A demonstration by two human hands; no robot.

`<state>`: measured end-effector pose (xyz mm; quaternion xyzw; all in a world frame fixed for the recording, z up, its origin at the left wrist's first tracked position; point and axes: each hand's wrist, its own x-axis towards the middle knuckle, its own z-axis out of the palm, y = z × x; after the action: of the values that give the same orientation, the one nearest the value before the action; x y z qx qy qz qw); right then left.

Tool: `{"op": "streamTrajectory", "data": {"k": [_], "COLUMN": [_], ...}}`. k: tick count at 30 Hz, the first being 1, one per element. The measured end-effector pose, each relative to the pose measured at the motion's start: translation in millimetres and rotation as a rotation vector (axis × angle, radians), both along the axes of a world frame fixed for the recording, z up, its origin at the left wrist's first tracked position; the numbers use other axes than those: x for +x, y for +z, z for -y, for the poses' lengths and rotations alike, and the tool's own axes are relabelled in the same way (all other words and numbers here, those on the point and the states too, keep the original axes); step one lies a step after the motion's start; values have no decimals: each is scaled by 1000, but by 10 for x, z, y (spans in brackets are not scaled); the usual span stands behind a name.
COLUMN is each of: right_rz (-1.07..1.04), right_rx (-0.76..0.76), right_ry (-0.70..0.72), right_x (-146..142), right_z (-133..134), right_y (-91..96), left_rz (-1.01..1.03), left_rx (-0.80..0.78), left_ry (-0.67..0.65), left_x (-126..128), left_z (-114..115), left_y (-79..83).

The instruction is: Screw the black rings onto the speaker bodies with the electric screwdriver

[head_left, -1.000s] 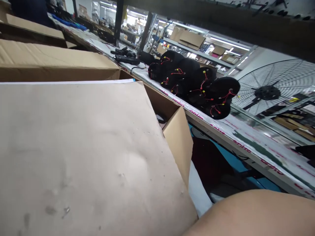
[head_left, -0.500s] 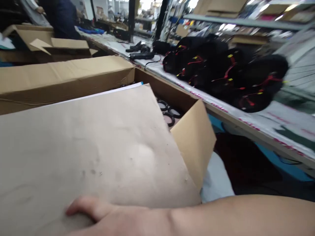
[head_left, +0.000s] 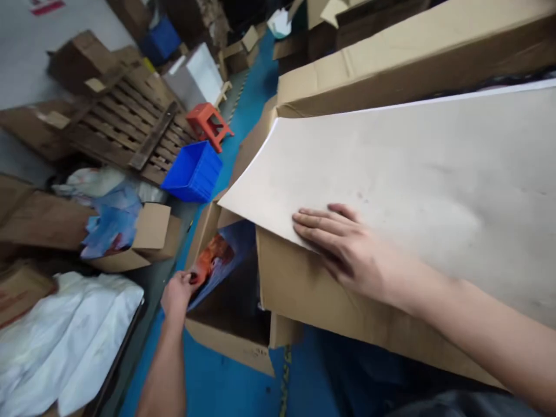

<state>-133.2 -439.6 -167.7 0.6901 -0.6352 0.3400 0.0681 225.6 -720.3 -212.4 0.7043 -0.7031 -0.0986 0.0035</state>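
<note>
My right hand (head_left: 343,240) lies flat with fingers stretched out on a large pale grey sheet of board (head_left: 417,168). The sheet rests over a long cardboard box (head_left: 313,278), and its left corner juts past the box's rim. Lower and to the left, my left hand (head_left: 177,292) is closed on the edge of a bluish plastic bag (head_left: 237,246) with something orange-red in or on it. That bag reaches into a smaller open carton (head_left: 230,341) standing beside the long box. Blur hides what exactly the orange-red part is.
A blue plastic bin (head_left: 193,174) and an orange stool (head_left: 209,124) stand on the blue floor beyond. Wooden pallets (head_left: 125,121) lean at the left. Nearer are an open carton (head_left: 152,231) with blue plastic and a pile of white sacking (head_left: 78,341).
The view has swung left from the workbench to the floor side. My left hand has come into view, gripping the bag. My right hand still rests on the sheet.
</note>
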Motion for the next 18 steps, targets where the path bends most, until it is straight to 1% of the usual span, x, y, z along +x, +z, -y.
{"op": "streamTrajectory", "data": {"k": [2,4,5,6,7,8,9,11,12,14,16,18], "right_rz": [-58,-99,-125,-99,-104,-111,-141,-191,-211,-233,-232,-216], "right_rx": [-28,-41,-26,0,77,119,128,122,117,97,70,46], "right_ry": [59,159,223,263,323,349,379,415,415,410,411,432], "right_x": [51,307,512,753,1013,1267,1496,1816,1895,1918,1851,1813], "right_z": [-37,-160,-256,-367,-483,-595,-691,-814,-837,-813,-723,-595], "right_y": [21,45,36,3,-58,-145,-250,-475,-572,-697,-724,-683], "left_rz": [-58,-137,-185,-239,-299,-365,-435,-579,-648,-784,-915,-1042], "left_rx": [-95,-230,-309,-393,-479,-563,-643,-780,-839,-943,-1032,-1098], "left_ry": [78,137,156,167,167,159,144,106,85,44,11,-2], "left_x": [238,418,485,536,570,586,585,539,496,380,236,88], "left_z": [28,-19,-72,-140,-217,-299,-382,-549,-634,-809,-985,-1144], "left_y": [396,802,992,1165,1317,1449,1559,1727,1789,1876,1927,1958]}}
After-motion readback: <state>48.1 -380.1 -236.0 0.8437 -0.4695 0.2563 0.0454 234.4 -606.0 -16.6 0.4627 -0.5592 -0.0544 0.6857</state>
